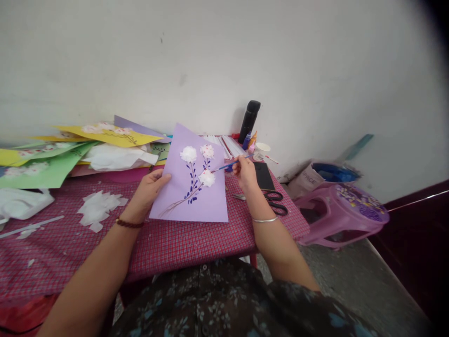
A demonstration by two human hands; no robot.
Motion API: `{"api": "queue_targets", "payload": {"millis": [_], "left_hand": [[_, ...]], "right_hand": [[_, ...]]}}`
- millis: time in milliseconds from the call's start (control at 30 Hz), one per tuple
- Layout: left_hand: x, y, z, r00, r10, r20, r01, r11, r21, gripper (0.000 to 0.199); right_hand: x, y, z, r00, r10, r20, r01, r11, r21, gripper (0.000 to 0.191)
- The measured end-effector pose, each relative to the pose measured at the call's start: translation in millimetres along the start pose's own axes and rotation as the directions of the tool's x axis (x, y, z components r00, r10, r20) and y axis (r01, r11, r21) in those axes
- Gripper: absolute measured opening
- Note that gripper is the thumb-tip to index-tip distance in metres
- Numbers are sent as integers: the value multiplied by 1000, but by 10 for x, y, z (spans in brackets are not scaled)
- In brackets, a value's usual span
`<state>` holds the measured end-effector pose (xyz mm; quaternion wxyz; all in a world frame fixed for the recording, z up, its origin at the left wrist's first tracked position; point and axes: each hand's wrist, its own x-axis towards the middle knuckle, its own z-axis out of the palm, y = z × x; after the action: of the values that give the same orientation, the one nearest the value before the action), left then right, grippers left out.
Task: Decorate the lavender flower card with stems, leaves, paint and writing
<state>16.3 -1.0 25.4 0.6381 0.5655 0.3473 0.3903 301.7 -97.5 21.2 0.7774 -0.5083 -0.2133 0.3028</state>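
Head cam: chkd tablecloth (171, 247) nr wall (161, 65), L fingers (162, 180) pinching purple sheet (211, 199), R fingers (241, 162) pinching brush (226, 166).

Left of centre, the sheet (177, 187) is lilac, with brown stems (176, 204), dark blue leaves (192, 200) and three white flowers (189, 154): the left one plain, the far right one speckled pinkish red, the near right one sparsely dotted red. The brush (226, 166) is blue. Beneath runs a red checked cloth (196, 241). At far left lie yellow paper (140, 138) and green paper (52, 174); nearer, white tissue (100, 209). Far right of the sheet, the flask (249, 122) is black. At right, a pinkish-purple stool (324, 213) has a seat mottled purple, yellow and white. Nearest, a dark shirt (206, 299) carries pale and blue florals.
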Motion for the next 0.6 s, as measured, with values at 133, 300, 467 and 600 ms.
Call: {"api": "queue_targets", "payload": {"millis": [133, 300, 467, 600], "left_hand": [[-31, -1, 26, 1000, -18, 11, 18, 999, 28, 45], [-61, -15, 91, 994, -65, 87, 58, 995, 80, 47], [-49, -31, 94, 993, -71, 93, 60, 991, 116, 46], [-41, -33, 78, 995, -60, 80, 51, 992, 115, 44]], "right_hand": [[0, 14, 3, 1000, -12, -1, 12, 999, -42, 28], [-24, 88, 42, 997, -29, 72, 40, 987, -155, 26], [-44, 139, 63, 993, -41, 108, 63, 976, -208, 26], [-52, 89, 54, 996, -54, 66, 65, 981, -183, 26]]}}
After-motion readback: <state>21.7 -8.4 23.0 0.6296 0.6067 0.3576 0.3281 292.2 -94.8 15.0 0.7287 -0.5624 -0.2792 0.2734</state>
